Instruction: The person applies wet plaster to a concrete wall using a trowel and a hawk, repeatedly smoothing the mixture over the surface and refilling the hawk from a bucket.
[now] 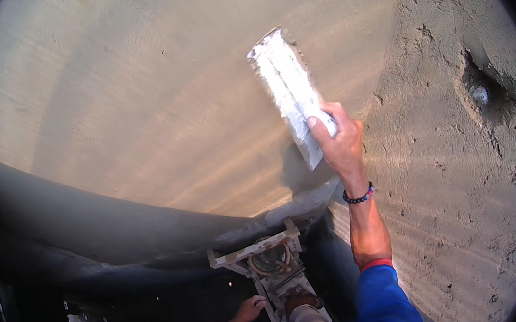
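Note:
My right hand (340, 142) is closed round the handle of a plastering trowel (286, 85). The long blade is pale and shiny, smeared with wet plaster. It lies slantwise against the smooth grey-brown plastered wall (152, 85), its far end up to the left. Low in the view, my left hand (251, 308) hangs beside a wooden step stand (253, 254). Its fingers are loosely bent and somewhat apart, with nothing visible in them; shadow blurs their detail.
On the right, a rougher plastered wall (434, 181) meets the smooth one at a corner. A ragged hole (485, 91) in it shows a round pale fitting. My foot (302, 300) is on the stand, next to a coiled hose-like loop (269, 261). Dark shadow covers the lower left.

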`<state>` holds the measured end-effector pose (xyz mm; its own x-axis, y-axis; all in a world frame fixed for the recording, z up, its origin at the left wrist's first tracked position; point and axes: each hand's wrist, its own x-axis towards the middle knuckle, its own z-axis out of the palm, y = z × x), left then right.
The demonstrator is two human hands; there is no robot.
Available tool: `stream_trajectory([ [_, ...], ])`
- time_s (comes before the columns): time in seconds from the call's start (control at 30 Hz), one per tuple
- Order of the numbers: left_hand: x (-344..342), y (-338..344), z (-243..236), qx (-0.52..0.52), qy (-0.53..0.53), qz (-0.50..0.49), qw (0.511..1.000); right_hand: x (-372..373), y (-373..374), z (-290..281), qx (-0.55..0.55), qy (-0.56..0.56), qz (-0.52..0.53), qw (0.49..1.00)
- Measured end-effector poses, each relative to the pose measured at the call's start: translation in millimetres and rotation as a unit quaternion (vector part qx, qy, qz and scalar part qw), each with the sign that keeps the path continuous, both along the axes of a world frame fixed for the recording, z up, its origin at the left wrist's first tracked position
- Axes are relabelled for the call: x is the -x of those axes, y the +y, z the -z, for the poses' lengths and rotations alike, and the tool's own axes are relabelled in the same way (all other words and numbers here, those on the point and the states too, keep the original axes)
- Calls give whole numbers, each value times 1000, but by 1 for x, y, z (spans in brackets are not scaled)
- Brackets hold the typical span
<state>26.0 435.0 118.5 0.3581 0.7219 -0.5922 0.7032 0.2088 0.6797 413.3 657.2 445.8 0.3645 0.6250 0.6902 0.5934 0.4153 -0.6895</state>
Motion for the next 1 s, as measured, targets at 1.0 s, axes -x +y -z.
stream_trajectory([
  [1.0,-32,15,21,-51,17,36,998,-36,-21,109,-99,35,166,981],
])
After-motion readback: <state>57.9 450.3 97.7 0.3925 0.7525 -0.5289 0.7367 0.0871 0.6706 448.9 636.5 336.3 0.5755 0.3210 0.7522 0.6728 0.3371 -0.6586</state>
